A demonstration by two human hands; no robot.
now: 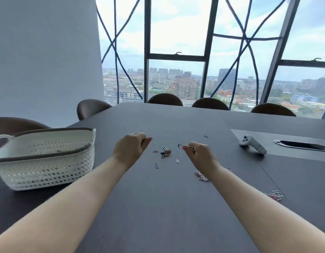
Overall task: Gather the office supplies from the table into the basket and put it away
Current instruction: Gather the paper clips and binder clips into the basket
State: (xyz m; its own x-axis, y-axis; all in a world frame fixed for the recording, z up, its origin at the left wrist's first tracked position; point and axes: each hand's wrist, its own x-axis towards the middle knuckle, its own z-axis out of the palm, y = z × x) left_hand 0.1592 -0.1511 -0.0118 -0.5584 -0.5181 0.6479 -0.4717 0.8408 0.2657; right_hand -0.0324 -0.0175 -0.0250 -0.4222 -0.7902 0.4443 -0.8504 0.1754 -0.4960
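I'm in a high-rise office meeting room: brown rounded chairs (165, 99) ring the long dark wood-grain table (176, 121), tall dark-framed windows (178, 33) beyond it showing city rooftops.

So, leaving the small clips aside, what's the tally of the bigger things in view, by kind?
Chairs: 5
Basket: 1
Controller: 1
Total: 7

Bright, overcast daylight pours in through the tall windows (178, 42) ahead, washing out the sky, while the dark table (169, 207) takes a soft sheen and only faint shadows. Wide-angle distortion bends the window frames and stretches both forearms towards the lower corners; fine detail is slightly soft.
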